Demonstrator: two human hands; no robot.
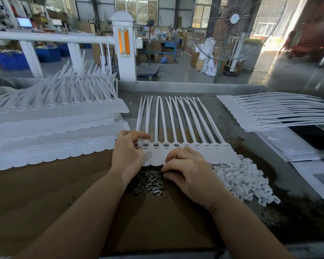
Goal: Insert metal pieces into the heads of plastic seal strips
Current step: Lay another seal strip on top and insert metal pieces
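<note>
Cardboard sheet (45, 193): brown, lying flat nearest the viewer; both forearms cross over it toward the row of strips.
Metal pieces (150, 181): a small dark heap on the cardboard, just in front of the row of strips, between the two hands.
Right hand (189, 172): just in front of the row of strips, knuckles up, fingers curled down onto the far edge of the metal heap; whether they pinch a piece cannot be told, as the fingertips are hidden.
Left hand (128, 152): on the left end of the row of strips, fingers loosely bent, forefinger stretched out over the leftmost heads; whether it holds anything cannot be told.
Row of strips (176, 128): one joined white sheet of plastic seal strips on the tray, heads toward the viewer, thin tails fanning away; the slots in the heads left of centre look darker than the rest.
White clips (241, 180): a loose pile of small plastic parts, just right of the row of strips.
Left stack (45, 131): many layers of the same white strips, left of the row, tails standing up.
Right stack (269, 113): flat strips, right of the row and well apart from it.
Metal tray (195, 86): grey, its far wall beyond the strip tails.
Fan (230, 34): on a stand, beyond the tray.
</note>
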